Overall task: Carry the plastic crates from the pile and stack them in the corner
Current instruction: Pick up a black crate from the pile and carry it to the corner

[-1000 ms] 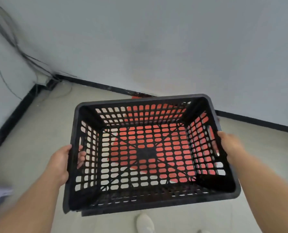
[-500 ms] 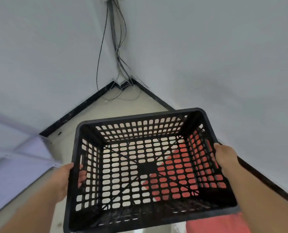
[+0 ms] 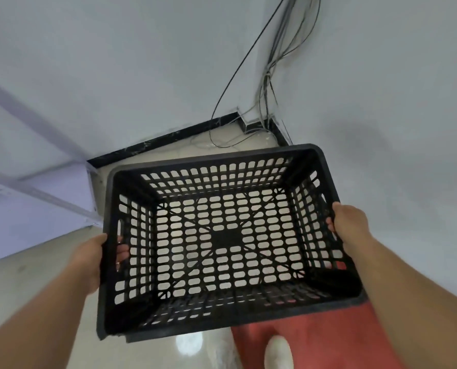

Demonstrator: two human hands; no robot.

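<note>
Here the black crate is held in the air above the floor, open side up, short of the corner where cables run down. Left hand grips the left rim, fingers curled through the wall slots; right hand grips the right rim. A red mat and white shoe lie below.

Pale glossy floor, black skirting along the walls. Loose cables trail onto it in the corner. Red mat at lower right, white shoe on it.
</note>
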